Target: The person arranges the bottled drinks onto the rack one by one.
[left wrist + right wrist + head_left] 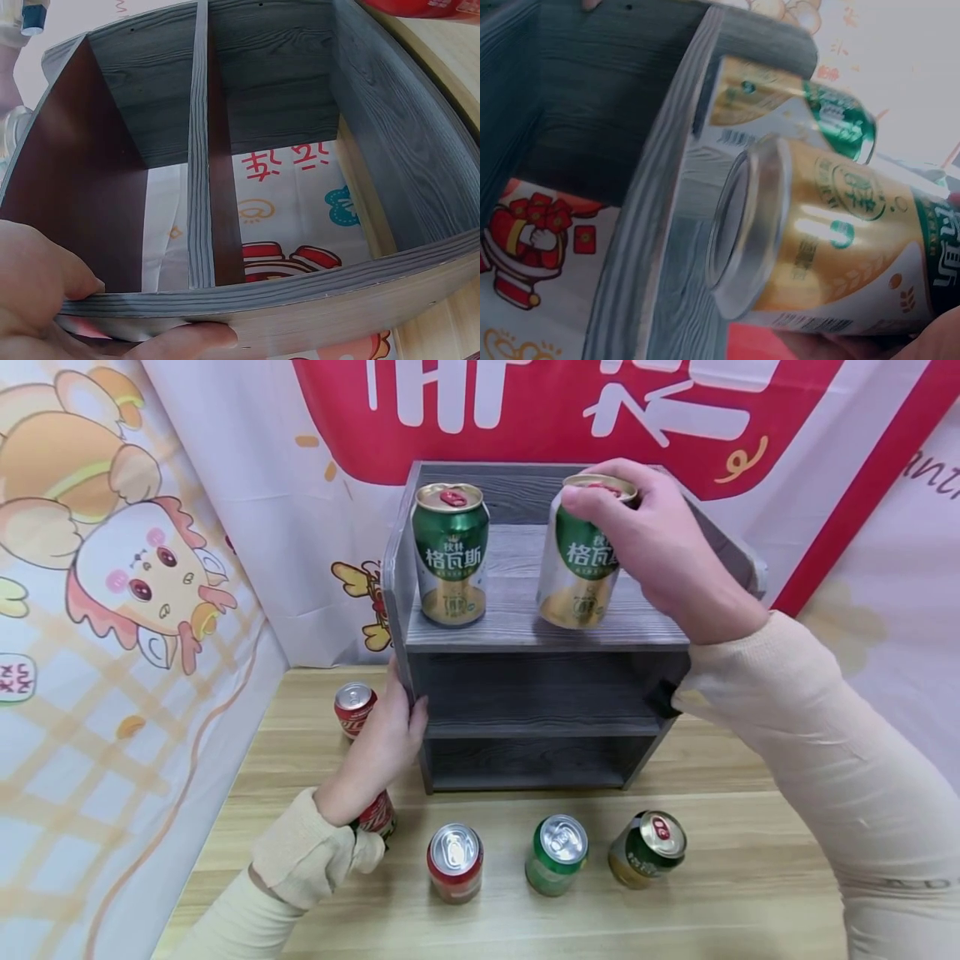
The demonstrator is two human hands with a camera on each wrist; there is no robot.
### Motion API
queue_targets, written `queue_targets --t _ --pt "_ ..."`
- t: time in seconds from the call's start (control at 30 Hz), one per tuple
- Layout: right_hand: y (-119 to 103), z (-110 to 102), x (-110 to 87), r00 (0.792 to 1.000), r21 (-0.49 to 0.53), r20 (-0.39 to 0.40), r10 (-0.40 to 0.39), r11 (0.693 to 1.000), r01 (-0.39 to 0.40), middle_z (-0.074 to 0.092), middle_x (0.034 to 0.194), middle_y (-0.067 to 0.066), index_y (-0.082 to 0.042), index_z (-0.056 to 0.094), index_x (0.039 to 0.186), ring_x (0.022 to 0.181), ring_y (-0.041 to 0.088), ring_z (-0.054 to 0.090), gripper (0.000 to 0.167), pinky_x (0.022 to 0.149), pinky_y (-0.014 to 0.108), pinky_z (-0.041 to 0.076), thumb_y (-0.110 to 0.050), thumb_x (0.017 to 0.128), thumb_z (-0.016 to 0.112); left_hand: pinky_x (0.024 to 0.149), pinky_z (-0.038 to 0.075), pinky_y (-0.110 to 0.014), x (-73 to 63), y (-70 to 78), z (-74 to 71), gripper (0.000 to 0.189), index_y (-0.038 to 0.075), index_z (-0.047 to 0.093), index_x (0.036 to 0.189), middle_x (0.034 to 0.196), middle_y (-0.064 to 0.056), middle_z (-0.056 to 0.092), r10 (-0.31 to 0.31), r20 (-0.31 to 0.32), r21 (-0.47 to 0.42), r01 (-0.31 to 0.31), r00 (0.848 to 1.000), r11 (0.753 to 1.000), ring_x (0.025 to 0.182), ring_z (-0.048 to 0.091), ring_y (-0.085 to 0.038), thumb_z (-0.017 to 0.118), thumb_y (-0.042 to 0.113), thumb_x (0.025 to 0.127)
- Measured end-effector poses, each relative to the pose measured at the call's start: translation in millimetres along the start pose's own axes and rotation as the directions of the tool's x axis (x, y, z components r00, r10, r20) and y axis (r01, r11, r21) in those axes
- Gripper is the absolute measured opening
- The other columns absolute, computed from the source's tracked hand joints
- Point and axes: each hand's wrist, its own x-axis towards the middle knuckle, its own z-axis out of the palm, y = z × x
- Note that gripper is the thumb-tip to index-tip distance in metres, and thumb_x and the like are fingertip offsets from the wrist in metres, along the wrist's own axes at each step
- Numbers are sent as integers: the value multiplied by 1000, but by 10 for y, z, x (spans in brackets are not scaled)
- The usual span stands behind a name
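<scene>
My right hand (663, 547) grips a green-and-gold drink can (579, 589) near its top, over the top board of a grey wood-grain shelf unit (547, 646). In the right wrist view the underside of this held can (832, 232) shows, close over the board. A matching can (452, 560) stands upright at the left end of the top board. My left hand (382, 743) holds the unit's left side panel, thumb on one face and fingers on the other, as the panel edge (300, 281) in the left wrist view shows.
On the wooden table (720, 860), a red can (454, 864), a green can (557, 856) and a tilted green-and-gold can (648, 850) are in front of the unit. Two red cans, one farther back (354, 708) and one by my left wrist (377, 817), are at left. Printed cloth (247, 435) hangs behind.
</scene>
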Motion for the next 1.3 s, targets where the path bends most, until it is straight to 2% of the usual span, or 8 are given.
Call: queue_targets --t 0.27,0.47,0.8,1.13,1.3 --pt "43 66 112 999 -19 9 -41 999 41 48 128 -1 -25 59 126 116 16 45 39 94 43 45 -42 91 63 102 47 -55 6 -17 7 69 4 8 154 148 -32 39 22 -8 -12 -23 1000 1000 130 49 -43 49 3 99" --pt "57 90 162 1000 -55 11 -23 998 23 47 129 -2 -27 57 128 116 15 45 41 93 42 46 -44 91 62 99 49 -55 -2 -16 2 69 4 8 154 147 -32 40 15 -8 -3 -15 1000 1000 128 51 -43 49 4 99" --pt "112 85 200 1000 -59 1 -9 998 9 46 132 -1 -28 56 130 118 15 44 43 96 43 45 -44 91 63 98 50 -54 5 -28 6 68 3 8 154 146 -32 41 20 -6 2 -20 1000 1000 127 52 -43 49 5 99" --pt "204 83 252 1000 -49 6 -23 999 23 48 124 -1 -26 58 127 113 16 46 40 91 41 44 -43 92 61 98 50 -54 1 -28 3 69 4 6 155 146 -32 41 0 2 2 0 1000 1000 127 52 -42 48 7 100" --pt "214 80 258 1000 -45 7 -22 999 23 48 125 -1 -26 58 128 114 16 46 40 92 42 44 -44 91 62 98 50 -54 4 -23 3 70 5 5 155 148 -31 39 -4 6 -1 4 1000 1000 127 52 -42 48 7 100"
